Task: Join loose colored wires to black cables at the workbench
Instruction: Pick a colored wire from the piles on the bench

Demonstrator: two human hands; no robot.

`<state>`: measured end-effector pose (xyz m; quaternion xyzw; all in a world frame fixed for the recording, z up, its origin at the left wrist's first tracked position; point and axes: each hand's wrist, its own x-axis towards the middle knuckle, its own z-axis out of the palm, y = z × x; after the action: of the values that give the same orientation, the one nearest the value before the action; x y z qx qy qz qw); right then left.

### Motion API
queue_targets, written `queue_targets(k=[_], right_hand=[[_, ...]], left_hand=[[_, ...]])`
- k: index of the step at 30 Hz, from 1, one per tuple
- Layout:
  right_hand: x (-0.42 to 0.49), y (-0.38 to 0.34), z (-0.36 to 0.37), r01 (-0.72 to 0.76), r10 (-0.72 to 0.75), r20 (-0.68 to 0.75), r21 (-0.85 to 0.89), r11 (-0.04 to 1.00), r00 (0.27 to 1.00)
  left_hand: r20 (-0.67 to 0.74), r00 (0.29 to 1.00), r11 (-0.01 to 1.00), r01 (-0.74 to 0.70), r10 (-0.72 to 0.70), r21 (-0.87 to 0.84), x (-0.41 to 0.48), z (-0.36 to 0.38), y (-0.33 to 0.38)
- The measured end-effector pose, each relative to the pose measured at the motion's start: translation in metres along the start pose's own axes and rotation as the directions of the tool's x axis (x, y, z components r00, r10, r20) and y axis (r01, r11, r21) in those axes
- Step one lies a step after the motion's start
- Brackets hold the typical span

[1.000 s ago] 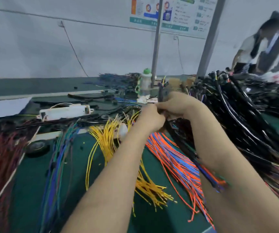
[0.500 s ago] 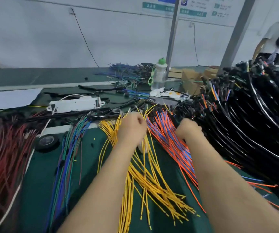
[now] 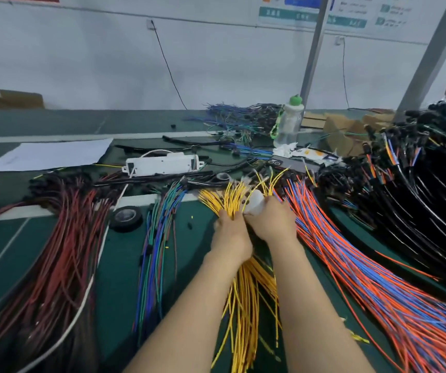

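A bundle of loose yellow wires (image 3: 243,292) lies fanned on the green bench, running under both my forearms. My left hand (image 3: 231,235) has its fingers curled into the upper part of that bundle and grips several strands. Touching it on the right, my right hand (image 3: 271,223) curls round a small white rounded object (image 3: 254,204) among the yellow wire ends. Orange and blue wires (image 3: 351,265) spread just right of my right hand. A big heap of black cables (image 3: 431,200) fills the right side, apart from both hands.
Dark red wires (image 3: 63,251) and a blue-green bundle (image 3: 160,238) lie to the left, with a black tape roll (image 3: 126,218) between them. Behind stand a white power strip (image 3: 162,164), a sheet of paper (image 3: 52,154), a green-capped bottle (image 3: 289,125) and cardboard boxes (image 3: 343,130).
A second ago both hands held a black cable up high. They dropped to the bench; my right hand then moved left from the orange wires to join the left at the yellow bundle.
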<state>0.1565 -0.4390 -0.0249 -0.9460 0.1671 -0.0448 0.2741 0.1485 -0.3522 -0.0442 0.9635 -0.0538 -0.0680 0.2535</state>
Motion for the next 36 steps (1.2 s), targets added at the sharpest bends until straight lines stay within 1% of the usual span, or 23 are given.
queue_targets(k=[2, 5, 7, 10, 13, 14, 16, 19, 21, 22, 24, 27, 30, 32, 34, 36], right_hand=[[-0.003, 0.003, 0.001, -0.034, 0.034, -0.027, -0.015, 0.999, 0.999], [-0.007, 0.008, 0.004, -0.067, 0.063, -0.092, -0.045, 0.997, 0.994], [-0.006, 0.010, 0.005, -0.080, 0.076, -0.105, -0.040, 0.996, 0.992], [-0.001, 0.013, 0.000, -0.060, 0.066, -0.111, 0.058, 0.997, 0.992], [0.004, 0.016, -0.021, 0.001, 0.038, -0.162, 0.238, 0.971, 0.986], [0.005, 0.017, -0.032, 0.032, 0.033, -0.180, 0.348, 0.937, 0.983], [0.004, 0.021, -0.054, 0.050, 0.070, -0.191, 0.558, 0.828, 0.979], [0.005, 0.031, -0.071, 0.017, 0.130, -0.156, 0.703, 0.711, 0.979], [0.005, 0.039, -0.071, -0.009, 0.167, -0.125, 0.772, 0.635, 0.978], [0.005, 0.043, -0.069, -0.026, 0.186, -0.115, 0.784, 0.620, 0.976], [0.006, 0.050, -0.064, -0.039, 0.205, -0.117, 0.777, 0.628, 0.972], [0.008, 0.052, -0.055, -0.023, 0.190, -0.142, 0.740, 0.672, 0.971], [0.006, 0.044, -0.042, -0.039, 0.118, -0.085, 0.629, 0.777, 0.989], [0.004, 0.041, -0.028, -0.047, 0.074, -0.034, 0.502, 0.864, 0.997], [0.001, 0.040, -0.017, -0.041, 0.063, -0.051, 0.353, 0.935, 0.997], [-0.001, 0.041, -0.012, -0.030, 0.061, -0.104, 0.279, 0.960, 0.993]], left_hand=[[-0.015, 1.000, 0.999, 0.015, -0.015, 0.035, -0.003, -0.002, -0.003], [-0.064, 0.997, 0.999, 0.041, -0.041, -0.002, -0.004, -0.005, -0.006], [-0.052, 0.998, 0.999, 0.033, -0.034, -0.026, -0.002, -0.008, -0.006], [0.014, 0.999, 0.991, 0.031, -0.029, -0.130, 0.006, -0.011, -0.004], [0.062, 0.994, 0.973, 0.102, -0.091, -0.207, 0.015, -0.004, 0.006], [0.079, 0.991, 0.972, 0.126, -0.112, -0.199, 0.018, 0.001, 0.013], [0.093, 0.988, 0.979, 0.137, -0.124, -0.153, 0.021, 0.015, 0.029], [0.029, 0.991, 0.988, 0.132, -0.130, -0.084, 0.023, 0.037, 0.049], [-0.058, 0.991, 0.992, 0.123, -0.124, -0.024, 0.024, 0.047, 0.053], [-0.105, 0.988, 0.994, 0.112, -0.111, -0.001, 0.024, 0.048, 0.052], [-0.197, 0.976, 0.995, 0.100, -0.097, 0.004, 0.025, 0.042, 0.041], [-0.313, 0.940, 0.989, 0.107, -0.134, -0.101, 0.024, 0.027, 0.011], [-0.355, 0.914, 0.970, 0.130, -0.197, -0.205, 0.013, 0.022, -0.006], [-0.369, 0.899, 0.958, 0.152, -0.236, -0.243, 0.007, 0.023, -0.010], [-0.373, 0.898, 0.965, 0.164, -0.232, -0.206, 0.003, 0.023, -0.012], [-0.336, 0.927, 0.985, 0.141, -0.167, -0.100, 0.000, 0.021, -0.013]])
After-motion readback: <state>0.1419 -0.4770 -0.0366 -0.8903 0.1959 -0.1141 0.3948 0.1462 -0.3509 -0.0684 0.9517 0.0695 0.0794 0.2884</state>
